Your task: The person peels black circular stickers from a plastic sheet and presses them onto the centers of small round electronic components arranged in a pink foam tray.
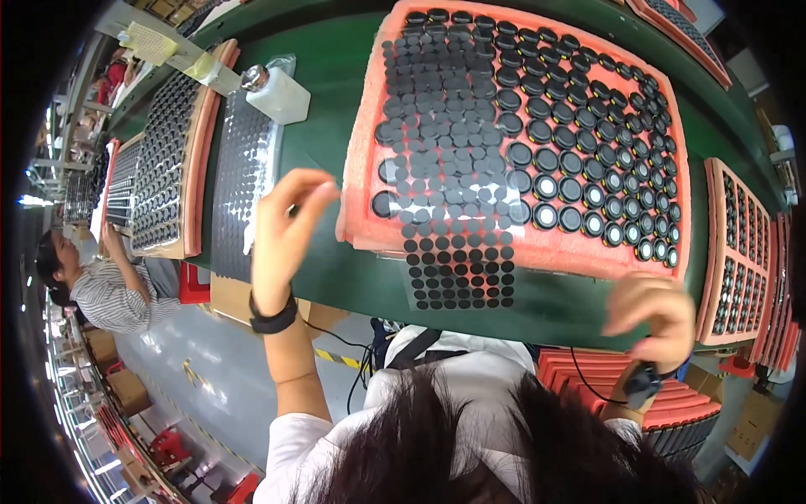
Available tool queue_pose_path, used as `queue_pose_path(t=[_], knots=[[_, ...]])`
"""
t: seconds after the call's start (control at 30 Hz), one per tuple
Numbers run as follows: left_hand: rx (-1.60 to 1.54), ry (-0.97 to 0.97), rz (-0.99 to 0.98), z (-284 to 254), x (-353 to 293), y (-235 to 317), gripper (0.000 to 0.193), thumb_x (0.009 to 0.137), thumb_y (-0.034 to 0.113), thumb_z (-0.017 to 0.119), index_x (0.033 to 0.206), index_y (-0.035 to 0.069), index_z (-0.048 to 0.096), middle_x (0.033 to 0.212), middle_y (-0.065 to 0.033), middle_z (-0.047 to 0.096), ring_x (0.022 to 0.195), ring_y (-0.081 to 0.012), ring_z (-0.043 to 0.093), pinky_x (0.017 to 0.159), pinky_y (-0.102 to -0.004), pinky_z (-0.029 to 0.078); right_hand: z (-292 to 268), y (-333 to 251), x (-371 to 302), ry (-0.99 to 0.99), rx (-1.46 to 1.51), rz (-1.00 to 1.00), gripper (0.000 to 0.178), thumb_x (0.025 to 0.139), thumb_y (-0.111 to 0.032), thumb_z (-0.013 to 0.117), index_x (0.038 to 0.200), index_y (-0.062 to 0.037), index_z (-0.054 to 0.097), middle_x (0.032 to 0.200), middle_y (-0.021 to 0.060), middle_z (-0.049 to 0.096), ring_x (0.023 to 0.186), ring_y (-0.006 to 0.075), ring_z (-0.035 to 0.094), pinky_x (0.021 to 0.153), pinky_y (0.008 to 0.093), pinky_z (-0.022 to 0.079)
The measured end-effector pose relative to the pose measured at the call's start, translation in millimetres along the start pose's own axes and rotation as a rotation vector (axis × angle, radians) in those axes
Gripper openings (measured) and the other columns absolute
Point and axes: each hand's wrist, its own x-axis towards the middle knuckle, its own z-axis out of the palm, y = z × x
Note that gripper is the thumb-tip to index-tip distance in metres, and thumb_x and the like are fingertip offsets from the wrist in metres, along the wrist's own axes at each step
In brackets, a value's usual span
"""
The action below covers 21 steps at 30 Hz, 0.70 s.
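Showing a green bench [336, 76] from above: the left hand [281, 231], left of centre, is raised with thumb and forefinger curled toward each other, whether pinching anything cannot be told; the right hand [651, 315], lower right, is blurred, fingers curled, grip unclear. Between them lies a clear sheet of black pads [462, 269], overlapping the red tray [369, 168] of black caps [571, 181] at centre.

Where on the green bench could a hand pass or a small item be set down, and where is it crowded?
Bare green bench lies between the film of black dots and the red tray, below the white bottle. The left hand hovers there. The tray itself is packed with black caps.
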Motion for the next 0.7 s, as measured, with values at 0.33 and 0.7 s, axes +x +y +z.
queue_pose_path(t=[0.33,0.7], knots=[[0.230,-0.208,0.273,22.5,132.8,-3.1,0.021,0.082,0.017,0.059,0.092,-0.001,0.057,0.083,-0.0054,0.060,0.078,-0.0121,0.056,0.069,-0.0255,0.044,81.1,-18.6,61.5,-0.853,0.316,-0.432,0.050,0.092,-0.022,0.034,0.129,0.0104,0.026,0.138,0.0276,0.020,0.130,0.0375,0.019,0.105,0.0443,0.017],[-0.033,-0.131,0.024,64.1,202.7,-7.1,0.055,0.071,0.012,0.068,0.117,-0.001,0.042,0.075,-0.0068,0.060,0.067,-0.0137,0.057,0.063,-0.0264,0.046,11.4,0.3,34.3,-0.137,0.260,-0.109,0.041,0.078,-0.018,0.064,0.112,0.0023,0.054,0.115,0.0141,0.056,0.106,0.0271,0.053,0.095,0.0393,0.037]])
